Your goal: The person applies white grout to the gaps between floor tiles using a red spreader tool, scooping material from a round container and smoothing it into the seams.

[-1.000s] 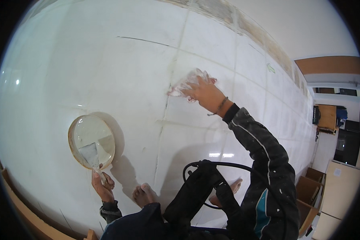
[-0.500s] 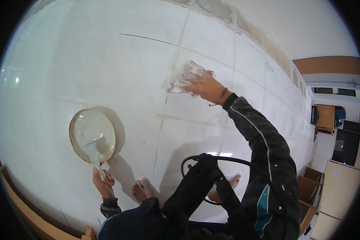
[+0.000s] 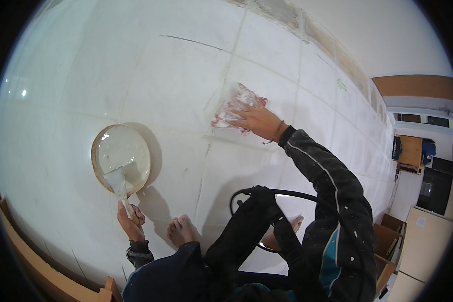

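Two bare hands are busy on a floor of big white tiles. The right hand reaches far out and lies flat, fingers spread, pressing down on a crumpled white rag with red marks. The rag sits right on a grey line where tiles meet, and it looks wet and smeared with pale paste. A thin band goes round the wrist, and the sleeve behind it is dark with small white specks and a teal stripe. The left hand is low down, near the person's body, and it is curled tight round the handle of a flat metal scraper with pale paste on it. The blade of the scraper rests inside a round shallow bowl with a tan rim, and the bowl is full of smooth whitish paste. The bowl stands on the white tiled floor just above the left hand and well apart from the rag. One bare foot is just beside the left hand, and another bare foot peeks out further right. A thin black loop like a cord curves over the person's dark knees. Far off on the right there are brown boxes and a wooden cabinet by a pale wall.
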Demonstrator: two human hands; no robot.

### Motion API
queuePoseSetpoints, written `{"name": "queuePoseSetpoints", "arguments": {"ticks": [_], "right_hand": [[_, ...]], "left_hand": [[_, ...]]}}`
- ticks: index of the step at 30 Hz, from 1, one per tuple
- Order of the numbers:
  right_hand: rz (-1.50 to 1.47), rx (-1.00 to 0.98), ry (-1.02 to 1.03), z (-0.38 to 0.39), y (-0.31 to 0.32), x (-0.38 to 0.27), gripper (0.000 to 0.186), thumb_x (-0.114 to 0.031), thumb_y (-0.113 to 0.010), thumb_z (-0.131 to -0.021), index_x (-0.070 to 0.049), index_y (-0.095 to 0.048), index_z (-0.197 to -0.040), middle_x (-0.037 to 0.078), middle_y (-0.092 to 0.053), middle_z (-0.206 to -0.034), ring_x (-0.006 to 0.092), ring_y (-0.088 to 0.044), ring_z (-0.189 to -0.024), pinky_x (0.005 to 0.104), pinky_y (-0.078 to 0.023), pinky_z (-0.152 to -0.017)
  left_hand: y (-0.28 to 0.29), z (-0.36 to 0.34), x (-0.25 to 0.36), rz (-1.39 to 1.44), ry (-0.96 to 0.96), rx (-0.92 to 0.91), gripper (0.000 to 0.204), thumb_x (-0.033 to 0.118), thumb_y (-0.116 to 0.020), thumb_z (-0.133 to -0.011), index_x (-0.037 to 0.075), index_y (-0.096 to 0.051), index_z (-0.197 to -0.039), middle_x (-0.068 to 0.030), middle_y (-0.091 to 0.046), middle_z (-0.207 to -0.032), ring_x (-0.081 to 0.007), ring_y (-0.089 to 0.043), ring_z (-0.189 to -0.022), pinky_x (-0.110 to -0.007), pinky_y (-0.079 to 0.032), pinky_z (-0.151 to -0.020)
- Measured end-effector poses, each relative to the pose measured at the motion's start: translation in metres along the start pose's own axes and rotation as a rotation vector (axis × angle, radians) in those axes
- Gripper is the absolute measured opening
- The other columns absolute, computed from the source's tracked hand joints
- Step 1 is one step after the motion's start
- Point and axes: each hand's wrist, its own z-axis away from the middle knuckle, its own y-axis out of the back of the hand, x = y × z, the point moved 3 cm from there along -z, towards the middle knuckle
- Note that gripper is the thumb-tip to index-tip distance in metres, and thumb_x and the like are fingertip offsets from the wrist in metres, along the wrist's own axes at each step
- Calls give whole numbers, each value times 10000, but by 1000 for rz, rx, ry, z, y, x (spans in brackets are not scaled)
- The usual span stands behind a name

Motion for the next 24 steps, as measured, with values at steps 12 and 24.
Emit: {"name": "queuePoseSetpoints", "arguments": {"ticks": [12, 24], "right_hand": [[-20, -27, -132, 57, -25, 9, 468, -135, -559, -842, -209, -503, -1301, 61, -446, -1392, 288, -362, -1312, 637, -299, -988], [-324, 183, -735, -61, 46, 134, 531, -75, -565, -718, -129, -572, -1246, 143, -628, -1137, 310, -608, -1021, 422, -507, -847]], "left_hand": [[-3, -2, 6, -239, -140, 34, 422, 302, -419, -987, 38, -362, -1311, 9, -419, -578, -50, -371, -445, -193, -284, -381], [-7, -14, 1, -327, -152, -63, 428, 258, -447, -980, 34, -359, -1334, -10, -491, -601, -51, -422, -482, -181, -298, -410]]}}
